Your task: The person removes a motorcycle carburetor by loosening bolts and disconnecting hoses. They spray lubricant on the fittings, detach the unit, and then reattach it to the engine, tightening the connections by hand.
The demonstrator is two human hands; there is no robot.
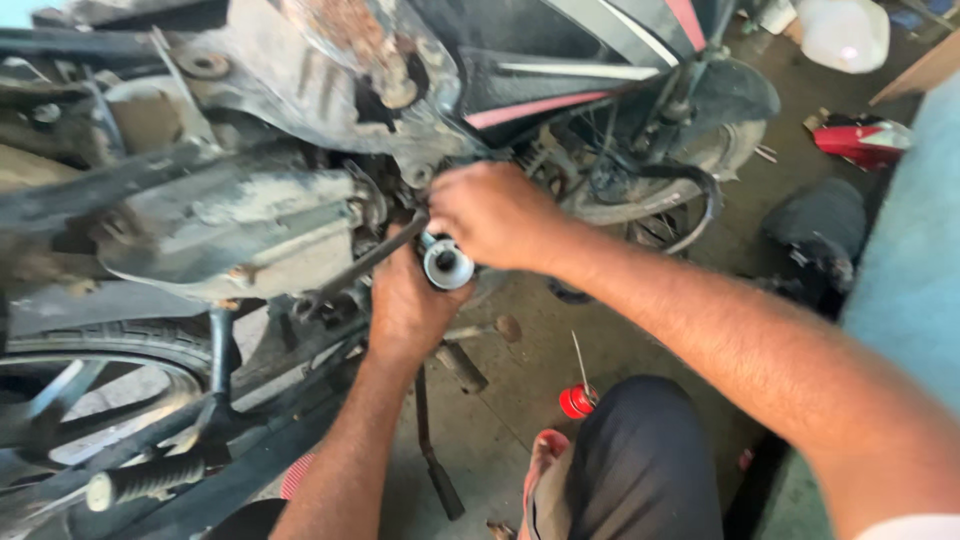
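Observation:
A dusty grey motorcycle engine [230, 210] fills the left of the head view, under the black and pink bodywork [560, 70]. My left hand [405, 300] reaches up beneath the engine and is wrapped around the body of a round metal part with a shiny open mouth [447, 265]. My right hand [492, 212] sits above that part, fingers closed at its top where it meets the engine. A dark steel rod [365, 262] slants across just left of both hands.
The rear tyre [120, 345] and a footpeg [145, 480] lie at lower left. The kickstand [432, 450] hangs below my left arm. A red spray can [577, 398] stands by my dark-trousered knee [640, 460]. A white jug [843, 32] and red panel [862, 140] lie at upper right.

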